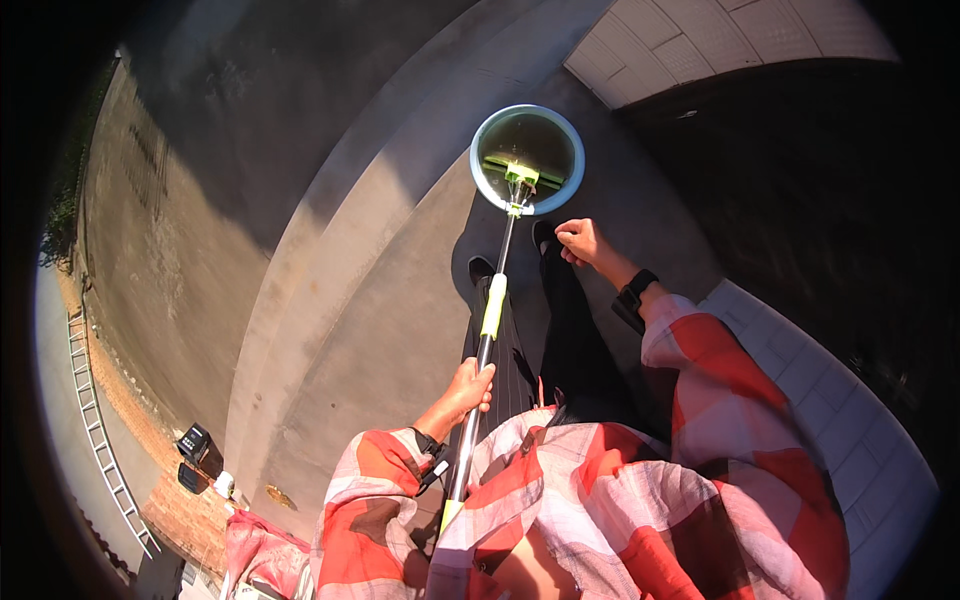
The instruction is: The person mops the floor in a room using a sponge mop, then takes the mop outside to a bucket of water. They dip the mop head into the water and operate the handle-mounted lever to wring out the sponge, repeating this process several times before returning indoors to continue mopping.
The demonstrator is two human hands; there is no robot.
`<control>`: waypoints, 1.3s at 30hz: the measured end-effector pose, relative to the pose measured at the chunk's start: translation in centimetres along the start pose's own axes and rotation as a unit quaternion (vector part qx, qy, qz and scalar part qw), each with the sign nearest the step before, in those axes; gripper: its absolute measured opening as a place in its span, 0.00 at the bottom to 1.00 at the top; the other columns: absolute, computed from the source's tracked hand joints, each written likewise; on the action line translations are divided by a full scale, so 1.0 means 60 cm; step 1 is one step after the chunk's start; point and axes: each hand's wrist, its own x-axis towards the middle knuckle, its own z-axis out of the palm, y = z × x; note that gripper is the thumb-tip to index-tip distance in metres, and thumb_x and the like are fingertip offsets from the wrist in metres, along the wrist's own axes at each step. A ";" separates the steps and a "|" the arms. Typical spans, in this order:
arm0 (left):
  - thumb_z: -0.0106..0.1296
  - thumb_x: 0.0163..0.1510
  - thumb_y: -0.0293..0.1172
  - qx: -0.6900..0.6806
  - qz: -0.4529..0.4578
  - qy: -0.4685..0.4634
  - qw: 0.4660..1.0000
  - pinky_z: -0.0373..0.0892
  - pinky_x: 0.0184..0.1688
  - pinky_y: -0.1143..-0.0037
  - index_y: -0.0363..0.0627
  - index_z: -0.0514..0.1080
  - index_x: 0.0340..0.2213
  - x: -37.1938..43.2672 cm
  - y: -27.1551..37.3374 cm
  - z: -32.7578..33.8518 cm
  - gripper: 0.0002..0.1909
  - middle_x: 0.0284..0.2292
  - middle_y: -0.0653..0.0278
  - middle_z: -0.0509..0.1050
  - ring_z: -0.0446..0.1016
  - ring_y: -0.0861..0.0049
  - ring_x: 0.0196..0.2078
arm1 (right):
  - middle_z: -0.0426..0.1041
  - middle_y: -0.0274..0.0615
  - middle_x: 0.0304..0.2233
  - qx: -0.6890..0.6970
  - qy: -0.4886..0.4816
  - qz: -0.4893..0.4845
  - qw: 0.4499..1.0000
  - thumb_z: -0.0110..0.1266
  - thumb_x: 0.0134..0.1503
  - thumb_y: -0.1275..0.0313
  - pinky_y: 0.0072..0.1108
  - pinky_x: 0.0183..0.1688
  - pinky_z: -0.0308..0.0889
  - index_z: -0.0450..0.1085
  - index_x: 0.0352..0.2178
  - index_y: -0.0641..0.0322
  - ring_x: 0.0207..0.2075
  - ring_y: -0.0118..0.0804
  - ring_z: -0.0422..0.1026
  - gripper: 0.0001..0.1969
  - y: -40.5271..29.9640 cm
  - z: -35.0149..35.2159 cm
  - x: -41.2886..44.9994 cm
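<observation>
My left hand (471,386) is closed around the metal pole of a mop (493,307), below its lime-green grip. The green mop head (522,174) rests in a round light-blue basin (577,142) holding dark water. My right hand (581,241) hangs to the right of the pole, just below the basin, with its fingers curled and nothing visible in them. Both wrists wear black bands. Dark shoes (480,268) stand on the concrete close to the basin.
Curved concrete steps (322,277) run along the left. Tiled walls (675,45) flank a dark opening at right. A metal ladder (97,427) lies far left, near black containers (193,444) and a red cloth (259,544).
</observation>
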 end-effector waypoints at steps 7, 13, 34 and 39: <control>0.43 0.51 0.37 0.107 -0.055 0.041 0.992 0.62 0.12 0.82 0.42 0.55 0.27 0.103 -0.133 -0.057 0.12 0.16 0.67 0.64 0.64 0.84 0.13 | 0.69 0.41 0.15 -0.168 0.029 -0.040 0.985 0.43 0.47 0.68 0.17 0.18 0.63 0.69 0.28 0.68 0.15 0.25 0.68 0.13 0.120 -0.042 0.254; 0.47 0.49 0.34 -0.069 -0.025 0.070 0.995 0.60 0.11 0.85 0.40 0.59 0.36 0.159 -0.076 0.004 0.15 0.19 0.66 0.67 0.63 0.86 0.12 | 0.72 0.45 0.24 -0.213 0.057 -0.107 0.970 0.48 0.46 0.64 0.24 0.33 0.65 0.68 0.34 0.64 0.28 0.37 0.71 0.16 0.220 0.015 0.391; 0.49 0.47 0.31 -0.272 -0.100 -0.079 0.954 0.60 0.22 0.85 0.41 0.61 0.34 0.133 -0.037 0.115 0.14 0.19 0.71 0.64 0.62 0.88 0.20 | 0.67 0.51 0.13 -0.364 0.056 -0.079 0.926 0.47 0.35 0.58 0.29 0.27 0.63 0.69 0.14 0.66 0.20 0.45 0.70 0.18 0.084 0.032 0.435; 0.53 0.45 0.33 -0.269 -0.076 -0.050 0.959 0.63 0.28 0.83 0.39 0.63 0.34 0.099 -0.090 0.165 0.15 0.22 0.71 0.66 0.64 0.87 0.26 | 0.65 0.47 0.11 -0.341 0.184 -0.103 0.916 0.48 0.37 0.58 0.28 0.23 0.62 0.67 0.12 0.65 0.17 0.42 0.68 0.17 0.016 0.018 0.346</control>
